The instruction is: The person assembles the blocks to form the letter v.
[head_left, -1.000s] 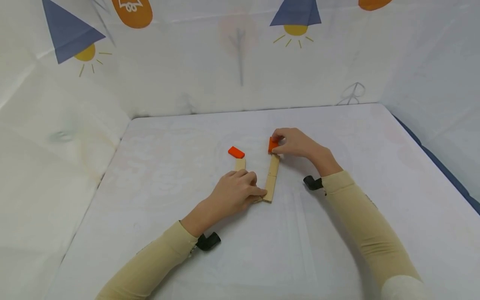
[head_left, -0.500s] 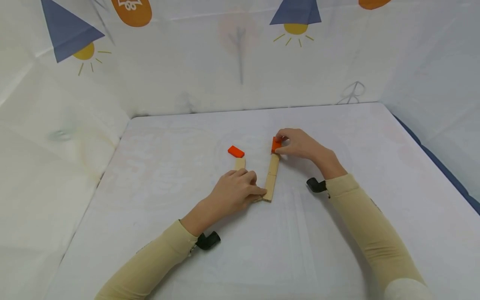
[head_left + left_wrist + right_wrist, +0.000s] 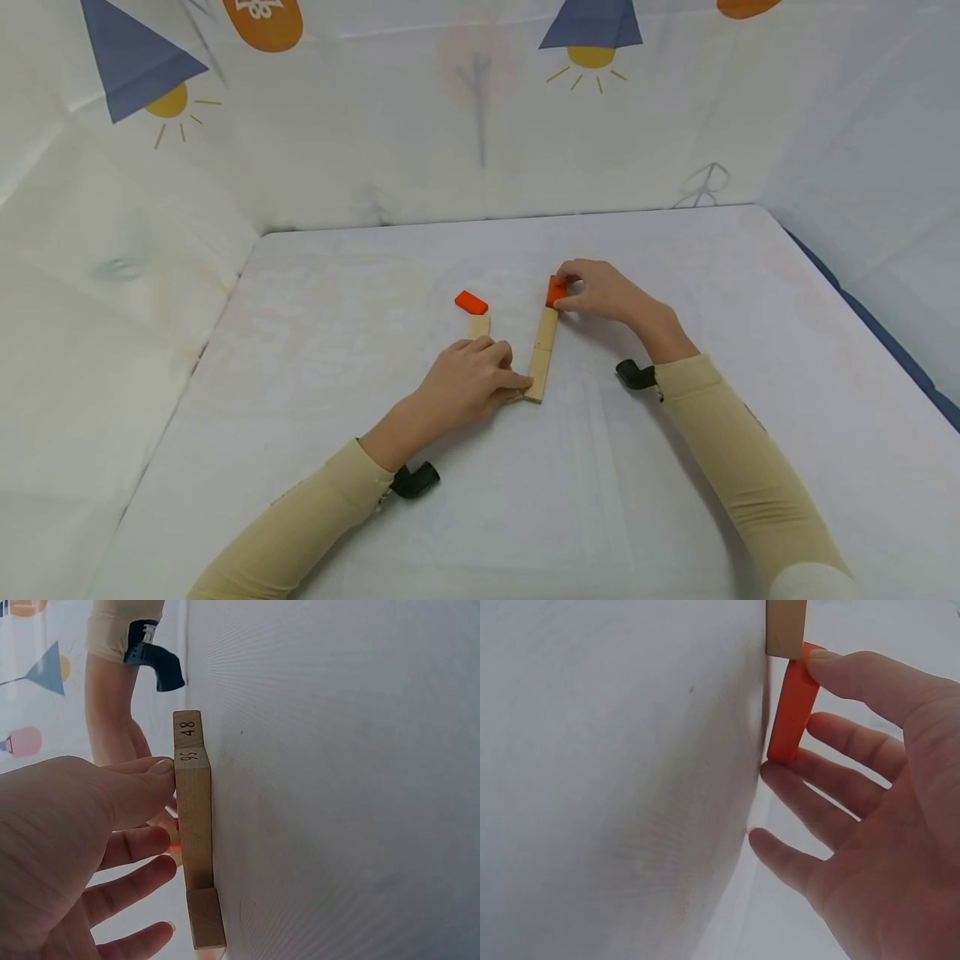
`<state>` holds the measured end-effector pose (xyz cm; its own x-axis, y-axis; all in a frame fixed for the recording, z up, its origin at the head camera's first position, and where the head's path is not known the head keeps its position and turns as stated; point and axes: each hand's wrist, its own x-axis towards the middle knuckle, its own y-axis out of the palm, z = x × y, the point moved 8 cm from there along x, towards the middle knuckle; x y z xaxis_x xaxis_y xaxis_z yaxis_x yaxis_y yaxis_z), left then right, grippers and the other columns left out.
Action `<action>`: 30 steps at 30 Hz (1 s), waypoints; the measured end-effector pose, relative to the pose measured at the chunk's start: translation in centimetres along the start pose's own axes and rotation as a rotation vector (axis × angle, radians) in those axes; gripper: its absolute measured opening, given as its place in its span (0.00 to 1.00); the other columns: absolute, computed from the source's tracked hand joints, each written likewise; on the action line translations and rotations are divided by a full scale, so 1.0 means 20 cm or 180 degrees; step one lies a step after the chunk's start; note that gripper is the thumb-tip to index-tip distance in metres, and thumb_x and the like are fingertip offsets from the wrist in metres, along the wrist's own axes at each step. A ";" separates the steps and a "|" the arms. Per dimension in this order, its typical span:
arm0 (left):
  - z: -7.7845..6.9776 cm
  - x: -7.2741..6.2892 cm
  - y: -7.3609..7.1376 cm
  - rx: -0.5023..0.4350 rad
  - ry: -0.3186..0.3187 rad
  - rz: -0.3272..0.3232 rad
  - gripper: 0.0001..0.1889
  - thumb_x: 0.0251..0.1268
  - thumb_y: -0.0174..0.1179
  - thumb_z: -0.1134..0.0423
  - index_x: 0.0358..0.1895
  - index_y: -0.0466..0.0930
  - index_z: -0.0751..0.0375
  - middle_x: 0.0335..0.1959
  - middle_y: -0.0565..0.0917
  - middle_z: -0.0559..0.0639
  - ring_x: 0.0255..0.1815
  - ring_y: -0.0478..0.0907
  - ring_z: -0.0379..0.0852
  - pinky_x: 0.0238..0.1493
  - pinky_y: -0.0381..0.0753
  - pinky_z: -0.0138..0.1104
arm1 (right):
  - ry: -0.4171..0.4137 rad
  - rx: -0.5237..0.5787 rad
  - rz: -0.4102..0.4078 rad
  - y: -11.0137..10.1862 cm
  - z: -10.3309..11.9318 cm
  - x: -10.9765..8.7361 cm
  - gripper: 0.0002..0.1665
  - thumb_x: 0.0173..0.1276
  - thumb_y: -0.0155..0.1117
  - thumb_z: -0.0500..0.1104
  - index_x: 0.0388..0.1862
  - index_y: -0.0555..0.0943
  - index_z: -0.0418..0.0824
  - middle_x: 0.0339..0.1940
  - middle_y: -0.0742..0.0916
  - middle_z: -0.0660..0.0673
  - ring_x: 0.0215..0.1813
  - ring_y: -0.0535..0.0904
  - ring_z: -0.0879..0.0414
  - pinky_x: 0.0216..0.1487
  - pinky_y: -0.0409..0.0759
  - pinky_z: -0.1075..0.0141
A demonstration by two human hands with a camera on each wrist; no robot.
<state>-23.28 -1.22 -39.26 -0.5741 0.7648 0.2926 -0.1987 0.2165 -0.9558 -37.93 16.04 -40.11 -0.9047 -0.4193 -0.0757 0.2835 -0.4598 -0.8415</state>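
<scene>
My right hand [image 3: 600, 289] pinches an orange domino-like block [image 3: 793, 705] by its ends, thumb at the near end and a fingertip at the far end. That block stands at the far end of a row of plain wooden blocks [image 3: 543, 354]. Lower left of it, my left hand [image 3: 465, 379] rests at the wooden blocks, its thumb touching the corner where numbered wooden blocks [image 3: 196, 817] meet. Its other fingers extend loosely alongside. Behind the left hand, another wooden block [image 3: 480, 326] shows partly, with a second orange block [image 3: 471, 302] angled at its far end.
Everything lies on a white-covered table [image 3: 585, 500]. A white printed cloth wall [image 3: 360, 125] rises behind its far edge, with more cloth at both sides. Black wrist-worn cameras [image 3: 415, 481] hang close to the tabletop.
My right hand has moved slightly right with the orange block, which is now closer in line with the right wooden row. The left hand stays in place.
</scene>
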 end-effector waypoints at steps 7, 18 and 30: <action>0.00 0.00 0.01 0.0011 -0.0027 0.0047 0.10 0.66 0.65 0.51 0.48 0.87 0.29 0.34 0.77 0.42 0.38 0.74 0.43 0.47 0.80 0.37 | -0.0003 0.0024 -0.0028 0.01 -0.01 0.00 0.22 0.63 0.69 0.48 0.53 0.78 0.40 0.55 0.83 0.41 0.58 0.75 0.46 0.65 0.71 0.48; 0.00 0.00 -0.01 0.0015 -0.0010 -0.0014 0.10 0.66 0.65 0.53 0.46 0.88 0.29 0.33 0.77 0.41 0.37 0.74 0.42 0.45 0.80 0.36 | -0.0011 0.0035 -0.0034 0.03 -0.02 0.00 0.22 0.64 0.67 0.46 0.54 0.78 0.39 0.55 0.83 0.40 0.58 0.74 0.46 0.65 0.71 0.48; -0.01 0.00 -0.01 0.0037 0.0003 -0.0025 0.09 0.66 0.65 0.51 0.46 0.87 0.28 0.33 0.77 0.42 0.37 0.73 0.43 0.44 0.79 0.37 | 0.0016 -0.0056 -0.0020 0.04 0.01 0.01 0.22 0.63 0.65 0.45 0.54 0.77 0.39 0.54 0.82 0.40 0.54 0.74 0.47 0.60 0.72 0.50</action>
<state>-23.14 -1.23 -39.07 -0.5717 0.7635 0.3002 -0.2125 0.2156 -0.9531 -37.83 15.47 -40.66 -0.9081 -0.4124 -0.0731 0.2723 -0.4487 -0.8512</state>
